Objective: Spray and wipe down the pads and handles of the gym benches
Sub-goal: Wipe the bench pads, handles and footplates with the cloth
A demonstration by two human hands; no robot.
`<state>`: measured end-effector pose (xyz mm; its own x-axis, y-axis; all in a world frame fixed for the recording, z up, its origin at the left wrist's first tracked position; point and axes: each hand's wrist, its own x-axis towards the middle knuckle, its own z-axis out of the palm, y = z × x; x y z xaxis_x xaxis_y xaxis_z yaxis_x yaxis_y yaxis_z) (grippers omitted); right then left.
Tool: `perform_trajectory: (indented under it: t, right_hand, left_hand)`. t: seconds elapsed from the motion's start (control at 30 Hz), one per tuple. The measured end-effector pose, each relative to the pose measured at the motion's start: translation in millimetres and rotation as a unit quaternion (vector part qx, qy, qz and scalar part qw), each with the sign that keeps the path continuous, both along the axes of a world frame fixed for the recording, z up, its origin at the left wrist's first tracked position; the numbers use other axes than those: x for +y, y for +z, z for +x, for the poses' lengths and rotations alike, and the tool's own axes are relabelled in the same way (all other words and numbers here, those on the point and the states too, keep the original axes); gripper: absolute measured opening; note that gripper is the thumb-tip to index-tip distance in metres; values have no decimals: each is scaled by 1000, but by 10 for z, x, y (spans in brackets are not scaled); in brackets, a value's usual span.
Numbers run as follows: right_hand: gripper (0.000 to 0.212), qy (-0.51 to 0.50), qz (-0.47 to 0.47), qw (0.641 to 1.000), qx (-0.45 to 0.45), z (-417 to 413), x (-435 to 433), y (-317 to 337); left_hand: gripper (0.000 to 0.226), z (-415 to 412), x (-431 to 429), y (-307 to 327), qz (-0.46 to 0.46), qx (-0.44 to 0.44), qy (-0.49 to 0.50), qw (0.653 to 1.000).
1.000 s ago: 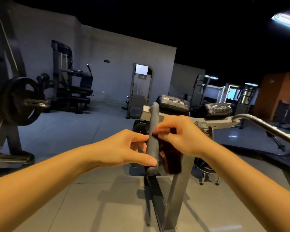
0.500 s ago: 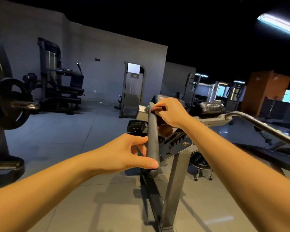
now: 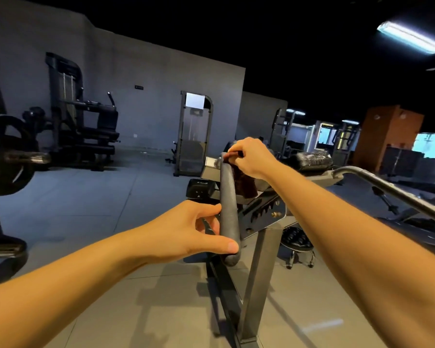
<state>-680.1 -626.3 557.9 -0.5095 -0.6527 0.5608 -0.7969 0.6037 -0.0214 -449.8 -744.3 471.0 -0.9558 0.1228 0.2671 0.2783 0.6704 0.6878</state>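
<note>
Handle (image 3: 227, 202), one dark padded bar, runs near to far at the middle of the scene on one grey machine frame (image 3: 259, 285), with two grips on it. From the left: one weight plate (image 3: 3, 156) hangs at the left edge, the left grip (image 3: 183, 229) curls thumb and fingers round the handle's near end, and the right grip (image 3: 251, 156) pinches one dark reddish cloth (image 3: 244, 182) against its far end. Right of that lie one shiny black pad (image 3: 312, 158) and one chrome bar (image 3: 387, 189).

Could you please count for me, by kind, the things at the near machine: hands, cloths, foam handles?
Hands: 2, left hand and right hand
Cloths: 1, dark cloth
Foam handles: 1, foam handle
Total: 4
</note>
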Motion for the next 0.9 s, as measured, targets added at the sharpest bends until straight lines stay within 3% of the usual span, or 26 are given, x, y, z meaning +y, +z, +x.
perform_trajectory:
  t: [0.07, 0.3, 0.4, 0.53, 0.63, 0.73, 0.9]
  right_hand:
    - [26, -2, 0, 1000, -1, 93, 16, -23]
    - [18, 179, 47, 981, -60, 1332, 879, -421]
    - [18, 167, 50, 984, -32, 1167, 754, -322]
    - [19, 50, -27, 998, -26, 423, 255, -139]
    - [22, 16, -61, 997, -34, 343, 182, -213]
    - [21, 81, -75, 992, -54, 778, 487, -429]
    - [19, 204, -10, 975, -84, 1511, 1006, -602]
  left_hand:
    - [75, 14, 4, 18, 3, -1, -1, 1000]
    - [29, -13, 8, -16, 33, 17, -33, 999]
    - [35, -32, 12, -31, 31, 22, -38, 999]
    - [47, -19, 21, -34, 32, 11, -23, 999]
    - [68, -6, 6, -26, 30, 5, -6, 1000]
    - [59, 2, -2, -24, 29, 10, -20, 999]
    - [47, 6, 23, -46, 53, 16, -20, 998]
